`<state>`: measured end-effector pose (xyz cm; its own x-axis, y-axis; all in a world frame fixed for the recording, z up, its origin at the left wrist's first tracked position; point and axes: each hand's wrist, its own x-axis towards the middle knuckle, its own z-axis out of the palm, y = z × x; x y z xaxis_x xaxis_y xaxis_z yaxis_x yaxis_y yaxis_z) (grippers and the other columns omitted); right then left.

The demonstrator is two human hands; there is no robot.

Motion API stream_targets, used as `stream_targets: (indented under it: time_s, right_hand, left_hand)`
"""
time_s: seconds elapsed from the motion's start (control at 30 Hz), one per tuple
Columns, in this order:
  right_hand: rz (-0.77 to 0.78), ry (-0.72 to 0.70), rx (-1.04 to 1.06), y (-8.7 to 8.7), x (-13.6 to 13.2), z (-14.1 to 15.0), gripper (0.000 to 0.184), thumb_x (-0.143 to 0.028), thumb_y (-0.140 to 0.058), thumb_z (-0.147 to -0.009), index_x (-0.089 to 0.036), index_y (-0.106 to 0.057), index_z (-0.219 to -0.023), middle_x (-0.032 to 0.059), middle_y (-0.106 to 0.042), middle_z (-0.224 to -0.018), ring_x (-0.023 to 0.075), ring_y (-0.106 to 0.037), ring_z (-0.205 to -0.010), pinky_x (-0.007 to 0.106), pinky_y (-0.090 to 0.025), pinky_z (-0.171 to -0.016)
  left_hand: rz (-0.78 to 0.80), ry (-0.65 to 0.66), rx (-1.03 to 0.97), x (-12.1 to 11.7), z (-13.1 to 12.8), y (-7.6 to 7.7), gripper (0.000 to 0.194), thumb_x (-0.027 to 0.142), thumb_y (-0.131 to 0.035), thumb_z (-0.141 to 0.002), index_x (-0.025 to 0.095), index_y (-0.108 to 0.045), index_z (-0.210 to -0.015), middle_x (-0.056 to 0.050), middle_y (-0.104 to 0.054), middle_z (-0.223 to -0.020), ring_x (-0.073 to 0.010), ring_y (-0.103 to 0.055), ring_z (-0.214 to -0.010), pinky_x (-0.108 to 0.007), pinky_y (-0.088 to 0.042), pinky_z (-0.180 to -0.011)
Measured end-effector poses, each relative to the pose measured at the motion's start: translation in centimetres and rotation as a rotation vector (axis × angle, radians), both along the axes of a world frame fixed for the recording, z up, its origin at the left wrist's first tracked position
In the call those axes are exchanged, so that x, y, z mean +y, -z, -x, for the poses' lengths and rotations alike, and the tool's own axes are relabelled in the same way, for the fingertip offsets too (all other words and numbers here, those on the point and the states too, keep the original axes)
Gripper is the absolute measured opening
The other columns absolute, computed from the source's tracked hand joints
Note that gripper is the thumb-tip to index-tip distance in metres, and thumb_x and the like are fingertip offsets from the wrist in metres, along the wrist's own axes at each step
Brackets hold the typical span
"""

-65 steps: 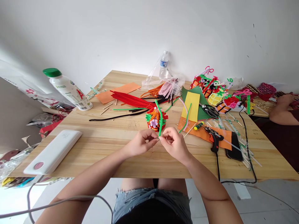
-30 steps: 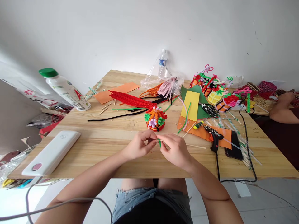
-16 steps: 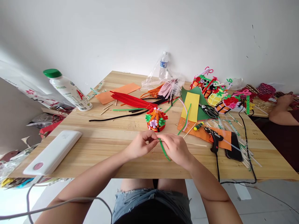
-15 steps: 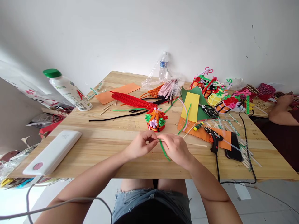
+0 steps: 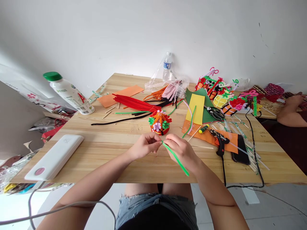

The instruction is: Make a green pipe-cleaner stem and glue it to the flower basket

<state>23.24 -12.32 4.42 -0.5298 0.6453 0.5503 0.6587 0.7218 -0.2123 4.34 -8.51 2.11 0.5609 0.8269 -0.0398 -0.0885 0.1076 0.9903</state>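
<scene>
Between my hands is a green pipe cleaner (image 5: 177, 159), its loose end slanting down to the right across my right hand. My left hand (image 5: 145, 145) pinches its upper end between thumb and forefinger. Curled beside that pinch, my right hand (image 5: 180, 149) has its fingers closed at the same end; its fingertips are partly hidden. Just beyond my hands stands a small pipe-cleaner flower basket (image 5: 160, 123) with orange, red, green and lilac pieces. A bundle of red pipe cleaners (image 5: 134, 102) lies behind it, near a long black pipe cleaner (image 5: 112, 121).
To the right lie a hot glue gun (image 5: 221, 140), a phone (image 5: 240, 153), scissors (image 5: 215, 113) and coloured sheets (image 5: 196, 110). Finished flower baskets (image 5: 233, 107) stand farther back. A power bank (image 5: 56, 155) and a white bottle (image 5: 69, 94) are left. Another person's arm (image 5: 290, 108) shows far right.
The green pipe cleaner's loose end has swung outward to the right and now lies over my right hand. My right hand has turned slightly; my left hand has barely moved.
</scene>
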Motion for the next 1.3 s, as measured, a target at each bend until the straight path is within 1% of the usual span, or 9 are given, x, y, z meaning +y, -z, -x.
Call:
stream_targets:
  time_s: [0.1,0.27,0.43,0.57,0.67,0.8,1.1,1.2,1.3]
  right_hand:
    - [0.071,-0.008,0.138,0.0,0.1,0.2,0.017,-0.013,-0.046,-0.091,-0.018,-0.06,-0.084,0.0076,-0.063,-0.089,0.015,-0.061,-0.077,0.026,-0.051,-0.067]
    - [0.314,0.051,0.351,-0.5,0.2,0.5,0.019,-0.014,-0.055,-0.082,-0.019,-0.053,-0.064,-0.0006,-0.053,-0.06,0.0119,-0.051,-0.057,0.023,-0.041,-0.052]
    - [0.623,0.13,0.505,-0.8,0.1,0.6,0.013,-0.018,-0.058,-0.078,-0.017,-0.057,-0.065,-0.0002,-0.061,-0.062,0.0111,-0.054,-0.058,0.021,-0.043,-0.052]
    - [0.737,0.144,0.55,-0.7,0.1,0.6,0.009,-0.02,-0.059,-0.076,-0.017,-0.057,-0.067,-0.0011,-0.061,-0.064,0.0109,-0.055,-0.059,0.02,-0.042,-0.051]
    - [0.788,0.149,0.584,-0.8,0.1,0.5,0.014,-0.022,-0.057,-0.077,-0.017,-0.053,-0.064,-0.0025,-0.056,-0.061,0.0089,-0.048,-0.054,0.019,-0.037,-0.047]
    - [0.788,0.127,0.558,-1.1,0.2,0.2,0.019,-0.025,-0.056,-0.079,-0.018,-0.05,-0.063,-0.0043,-0.05,-0.058,0.0076,-0.043,-0.052,0.019,-0.033,-0.047]
    - [0.751,0.103,0.586,-0.5,0.3,0.0,0.009,-0.024,-0.06,-0.079,-0.018,-0.055,-0.075,-0.0035,-0.055,-0.065,0.0087,-0.05,-0.056,0.02,-0.041,-0.051]
    - [0.671,0.086,0.622,-0.3,0.4,0.0,0.011,-0.024,-0.063,-0.079,-0.019,-0.054,-0.083,-0.0021,-0.058,-0.074,0.0087,-0.054,-0.058,0.02,-0.046,-0.052]
    - [0.497,0.048,0.5,-0.4,0.4,-0.1,0.004,-0.019,-0.059,-0.085,-0.018,-0.059,-0.08,0.0019,-0.06,-0.078,0.0104,-0.056,-0.065,0.02,-0.046,-0.055]
  left_hand:
    - [-0.031,0.006,-0.009,-0.1,-0.1,0.0,0.038,0.046,-0.074,-0.073,0.014,-0.056,-0.074,0.004,-0.054,-0.053,-0.0073,-0.051,-0.046,-0.019,-0.04,-0.047]
    - [-0.093,0.025,-0.018,-0.5,-0.3,0.3,0.034,0.043,-0.072,-0.076,0.014,-0.055,-0.073,0.003,-0.053,-0.055,-0.0074,-0.049,-0.049,-0.019,-0.04,-0.047]
    - [-0.131,0.033,-0.062,-0.8,-0.5,0.6,0.032,0.042,-0.069,-0.079,0.014,-0.055,-0.073,0.003,-0.052,-0.06,-0.0072,-0.049,-0.05,-0.021,-0.041,-0.049]
    - [-0.138,0.046,-0.059,-0.9,-0.6,0.7,0.034,0.043,-0.069,-0.079,0.014,-0.054,-0.074,0.002,-0.052,-0.063,-0.0071,-0.049,-0.051,-0.021,-0.041,-0.049]
    - [-0.134,0.047,-0.061,-0.9,-0.6,0.8,0.033,0.043,-0.069,-0.08,0.014,-0.053,-0.075,0.003,-0.051,-0.06,-0.0074,-0.049,-0.051,-0.021,-0.041,-0.049]
    - [-0.11,0.065,-0.068,-1.0,-0.6,0.8,0.033,0.043,-0.07,-0.079,0.014,-0.054,-0.078,0.003,-0.054,-0.062,-0.0075,-0.052,-0.052,-0.021,-0.043,-0.051]
    - [-0.169,0.071,-0.098,-1.1,-0.8,0.7,0.03,0.04,-0.07,-0.08,0.013,-0.056,-0.076,0.0,-0.057,-0.068,-0.0082,-0.054,-0.056,-0.022,-0.046,-0.052]
    - [-0.182,0.045,-0.091,-1.1,-0.8,0.8,0.03,0.04,-0.069,-0.08,0.013,-0.056,-0.076,0.001,-0.056,-0.067,-0.0079,-0.054,-0.054,-0.022,-0.046,-0.052]
    - [-0.167,0.027,-0.088,-1.0,-0.9,1.0,0.031,0.041,-0.069,-0.081,0.014,-0.055,-0.076,0.002,-0.056,-0.062,-0.0081,-0.052,-0.051,-0.022,-0.046,-0.051]
